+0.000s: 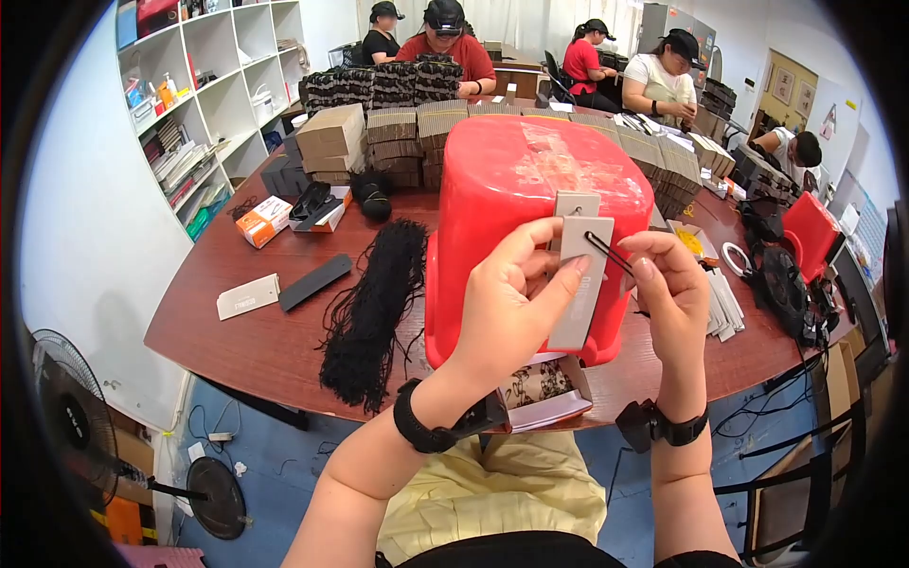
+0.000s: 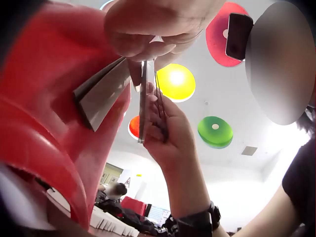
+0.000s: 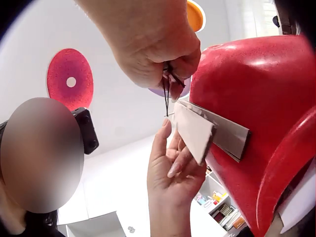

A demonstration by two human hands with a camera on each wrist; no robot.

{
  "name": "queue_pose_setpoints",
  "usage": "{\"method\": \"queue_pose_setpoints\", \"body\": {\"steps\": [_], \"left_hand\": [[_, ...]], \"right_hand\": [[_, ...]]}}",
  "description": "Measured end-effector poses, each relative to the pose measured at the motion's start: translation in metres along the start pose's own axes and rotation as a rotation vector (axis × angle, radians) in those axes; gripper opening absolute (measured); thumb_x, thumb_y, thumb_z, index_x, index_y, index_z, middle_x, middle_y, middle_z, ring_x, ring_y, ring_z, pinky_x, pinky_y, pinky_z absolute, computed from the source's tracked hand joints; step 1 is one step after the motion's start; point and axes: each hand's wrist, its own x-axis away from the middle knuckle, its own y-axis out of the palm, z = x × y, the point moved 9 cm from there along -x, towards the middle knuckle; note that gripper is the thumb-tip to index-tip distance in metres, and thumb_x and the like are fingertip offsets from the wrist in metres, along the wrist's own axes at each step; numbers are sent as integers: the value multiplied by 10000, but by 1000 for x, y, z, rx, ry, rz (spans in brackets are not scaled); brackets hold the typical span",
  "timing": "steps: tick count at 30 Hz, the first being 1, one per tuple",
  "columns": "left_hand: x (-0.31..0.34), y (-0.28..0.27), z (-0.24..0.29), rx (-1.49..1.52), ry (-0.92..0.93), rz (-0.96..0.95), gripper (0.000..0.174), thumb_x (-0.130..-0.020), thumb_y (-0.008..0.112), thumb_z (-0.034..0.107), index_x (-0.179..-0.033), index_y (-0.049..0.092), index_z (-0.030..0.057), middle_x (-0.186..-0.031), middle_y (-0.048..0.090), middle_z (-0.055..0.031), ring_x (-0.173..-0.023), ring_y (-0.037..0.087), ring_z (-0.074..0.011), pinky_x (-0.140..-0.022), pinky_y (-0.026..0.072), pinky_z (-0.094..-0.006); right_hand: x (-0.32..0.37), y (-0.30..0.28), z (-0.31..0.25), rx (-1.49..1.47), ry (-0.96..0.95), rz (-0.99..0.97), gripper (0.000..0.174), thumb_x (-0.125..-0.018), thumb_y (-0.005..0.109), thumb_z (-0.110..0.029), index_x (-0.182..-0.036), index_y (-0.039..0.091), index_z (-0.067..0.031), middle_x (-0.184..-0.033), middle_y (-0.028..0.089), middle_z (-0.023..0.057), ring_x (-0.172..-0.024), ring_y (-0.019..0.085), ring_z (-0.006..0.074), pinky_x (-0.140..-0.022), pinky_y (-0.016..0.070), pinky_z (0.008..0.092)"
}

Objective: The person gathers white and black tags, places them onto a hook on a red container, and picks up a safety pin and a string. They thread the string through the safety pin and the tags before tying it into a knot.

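Red basin (image 1: pixel 521 189) sits upturned at the near edge of the tabletop (image 1: pixel 246 341). A black cord bundle (image 1: pixel 374 303) lies just left of it. In front of the basin, our left hand (image 1: pixel 507 303) pinches two grey tags (image 1: pixel 579 284) between thumb and curled fingers. Our right hand (image 1: pixel 672 293) pinches a single black cord (image 1: pixel 606 251), its end at the tags' top hole. We judge threading begun but not finished: cord not seen pulled through, no knot visible.

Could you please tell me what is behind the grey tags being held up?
The red tub stands right behind the tags, which the left hand pinches. The patch of tub wall they cover cannot be seen.
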Motion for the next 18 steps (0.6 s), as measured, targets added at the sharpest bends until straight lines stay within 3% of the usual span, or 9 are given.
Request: {"method": "queue_pose_setpoints", "body": {"steps": [8,10,14,17,18], "left_hand": [[2,-9,11,-161,182,-27,292,-795,539,8,-1076,475,-34,-920,606,-73,-761,566,-77,-626,462,-220],[11,-1,39,-725,564,-30,256,-785,546,1,-1035,510,-38,-900,611,-33,-721,558,-56,-565,445,-210],[13,1,50,-755,577,-61,230,-779,552,-2,-1003,526,-47,-879,615,-6,-708,561,-50,-543,439,-208],[4,-9,25,-79,5,-79,354,-781,546,-9,-1119,446,-39,-942,599,-101,-764,573,-86,-633,468,-222],[2,-9,18,23,-100,-93,393,-779,544,-14,-1150,416,-39,-954,592,-118,-783,568,-90,-661,467,-220]], "right_hand": [[-11,5,26,-21,121,-116,97,-795,570,-86,-790,578,11,-665,555,3,-562,475,46,-518,375,173],[-13,8,31,-29,118,-125,96,-794,571,-86,-791,578,9,-663,556,4,-561,474,46,-515,374,175],[-14,11,32,-75,121,-147,100,-791,577,-96,-792,580,4,-652,556,2,-558,474,46,-514,372,176],[-14,15,31,-110,120,-191,94,-790,577,-95,-787,579,-1,-643,556,6,-551,478,47,-499,372,175],[-13,14,31,-110,123,-191,94,-790,577,-95,-787,579,-1,-643,556,6,-551,478,47,-499,372,175]]}}
